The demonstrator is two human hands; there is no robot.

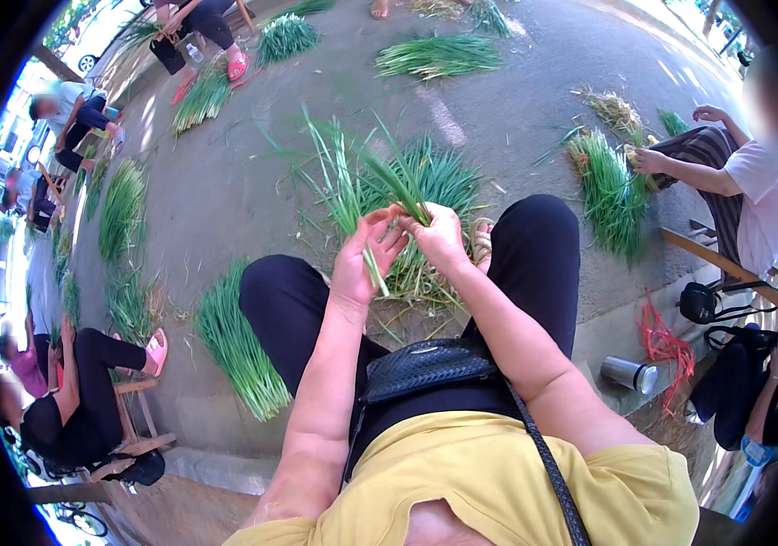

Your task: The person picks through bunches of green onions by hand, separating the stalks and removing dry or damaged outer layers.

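My left hand (363, 259) and my right hand (439, 238) meet above my knees, both closed on a small bunch of long green chive-like stalks (353, 182) that fan up and away from me. The left hand grips the pale lower stems; the right hand pinches them near the base. Beneath my hands, between my black-trousered legs, lies a loose pile of the same greens (430, 196) with dry trimmings. A tidy laid-out bundle of greens (239, 341) lies on the pavement by my left leg.
A black bag (421, 364) rests on my lap. Other people sit around on low stools with their own heaps of greens (612, 191). Red ties (662, 341) and a steel flask (630, 373) lie to my right. More bundles (439, 55) lie on the concrete.
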